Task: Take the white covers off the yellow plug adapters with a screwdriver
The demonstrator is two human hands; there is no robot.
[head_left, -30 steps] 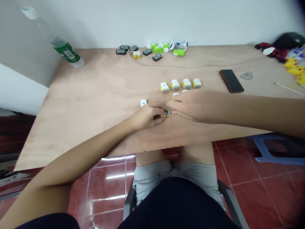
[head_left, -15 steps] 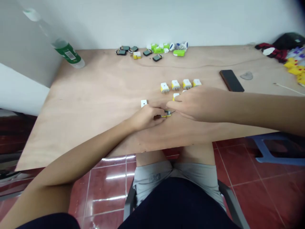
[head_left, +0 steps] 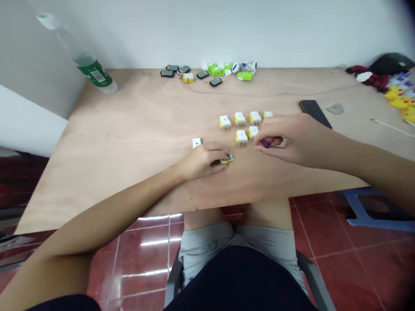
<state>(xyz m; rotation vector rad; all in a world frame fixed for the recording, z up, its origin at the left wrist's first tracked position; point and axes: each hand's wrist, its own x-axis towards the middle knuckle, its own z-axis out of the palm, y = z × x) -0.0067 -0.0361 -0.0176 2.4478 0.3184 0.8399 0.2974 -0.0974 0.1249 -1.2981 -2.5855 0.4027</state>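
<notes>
My left hand (head_left: pixel 201 162) rests on the wooden table (head_left: pixel 129 142), its fingers closed on a small yellow and dark plug part (head_left: pixel 227 158). My right hand (head_left: pixel 288 136) hovers a little to the right, fingers curled round a small dark purple tool (head_left: pixel 266 143). Just behind the hands stand several white and yellow plug adapters (head_left: pixel 240 119), and two more (head_left: pixel 241 136) sit in front of that row. A single white piece (head_left: pixel 196 142) lies beside my left hand.
Green, dark and yellow plug parts (head_left: pixel 210 71) lie in a pile at the table's far edge. A green-labelled bottle (head_left: pixel 92 71) leans at the far left. A black phone (head_left: pixel 314 112) lies to the right, and more yellow items (head_left: pixel 400 97) lie at the far right.
My right hand has pulled away to the right from the part in my left hand, uncovering two adapters. The left hand has stayed put.
</notes>
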